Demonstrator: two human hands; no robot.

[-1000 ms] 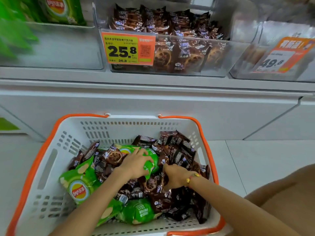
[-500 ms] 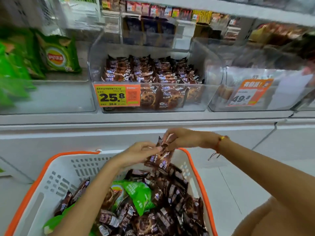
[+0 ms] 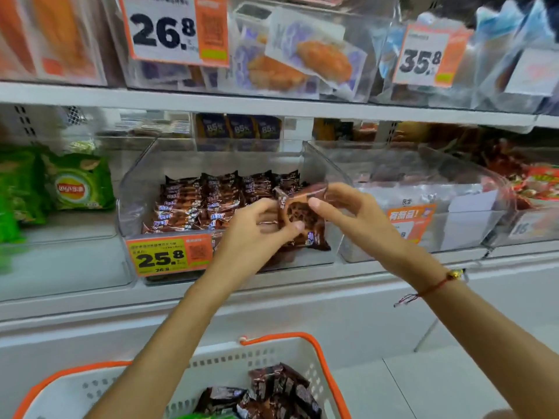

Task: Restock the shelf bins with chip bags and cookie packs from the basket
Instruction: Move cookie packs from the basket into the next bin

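Cookie packs (image 3: 298, 219) are pinched between the left hand (image 3: 257, 234) and the right hand (image 3: 348, 213) at the front rim of the clear bin (image 3: 136, 189). Chip bags (image 3: 75, 182) are seen at nine o'clock, the basket (image 3: 272, 352) at six o'clock.

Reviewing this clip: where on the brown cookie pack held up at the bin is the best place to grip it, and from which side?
By its side edges, from left and right, as the left hand and right hand do: the cookie pack is flat and upright.

Both hands (image 3: 260, 231) (image 3: 354, 219) grip cookie packs (image 3: 302, 219) before clear bin (image 3: 320, 164).
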